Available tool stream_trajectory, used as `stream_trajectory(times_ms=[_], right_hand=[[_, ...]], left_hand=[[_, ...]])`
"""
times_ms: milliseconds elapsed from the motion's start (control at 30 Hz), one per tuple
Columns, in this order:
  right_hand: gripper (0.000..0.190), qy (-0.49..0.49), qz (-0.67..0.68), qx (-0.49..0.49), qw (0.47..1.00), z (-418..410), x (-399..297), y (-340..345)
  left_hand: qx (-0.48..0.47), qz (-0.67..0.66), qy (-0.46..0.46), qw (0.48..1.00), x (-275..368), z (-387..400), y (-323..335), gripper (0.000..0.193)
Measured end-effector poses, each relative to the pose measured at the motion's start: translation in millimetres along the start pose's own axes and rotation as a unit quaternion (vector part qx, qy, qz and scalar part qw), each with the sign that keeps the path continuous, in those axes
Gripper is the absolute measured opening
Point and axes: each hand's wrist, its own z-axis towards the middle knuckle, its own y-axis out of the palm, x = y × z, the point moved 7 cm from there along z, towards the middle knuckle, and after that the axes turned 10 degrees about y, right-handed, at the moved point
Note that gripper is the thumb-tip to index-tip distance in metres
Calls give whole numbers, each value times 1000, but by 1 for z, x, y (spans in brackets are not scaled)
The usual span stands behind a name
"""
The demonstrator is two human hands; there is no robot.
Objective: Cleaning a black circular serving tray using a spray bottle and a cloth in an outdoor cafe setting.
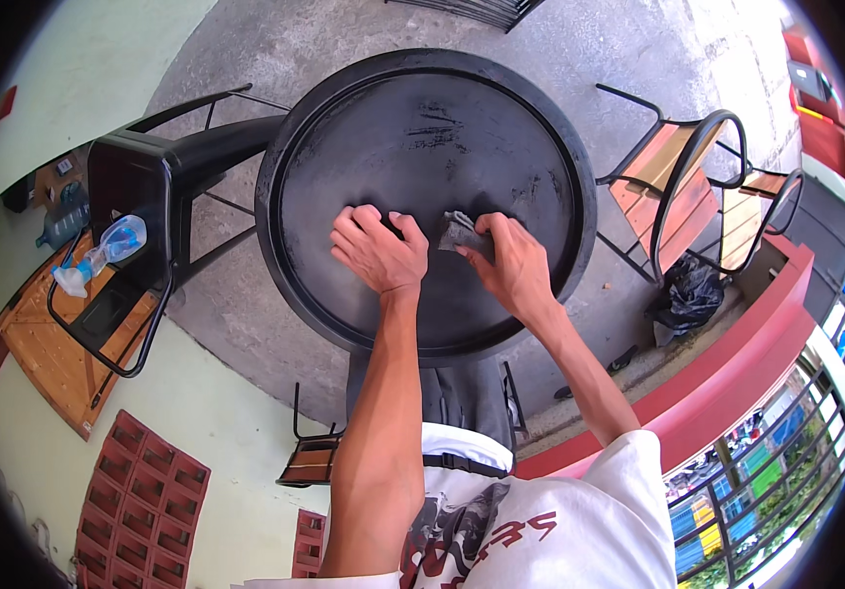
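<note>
A round black tabletop (422, 147) with a raised rim lies before me, its surface scuffed with darker streaks. On its near left part rests my left hand (382, 247), fingers curled down against the surface; whether anything is under them is hidden. My right hand (514, 261), to the right, pinches a folded grey abrasive sheet or cloth (464, 234) between thumb and fingers, close above or on the tabletop.
At left stands a black metal chair (132, 169) with a clear plastic spray bottle (113, 243) on it. Wood-slat metal chairs (669, 191) stand at right, near a black plastic bag (691, 294) and a low red ledge (754, 339).
</note>
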Motion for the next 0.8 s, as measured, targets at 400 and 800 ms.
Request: stream_trajectory(times_ms=[400, 800], right_hand=[[35, 410, 783, -170, 435, -96, 21, 56], [23, 278, 180, 229, 916, -89, 56, -61]], left_hand=[[0, 3, -1, 1000, -3, 0, -1, 20], [-33, 9, -5, 999, 4, -10, 8, 24]])
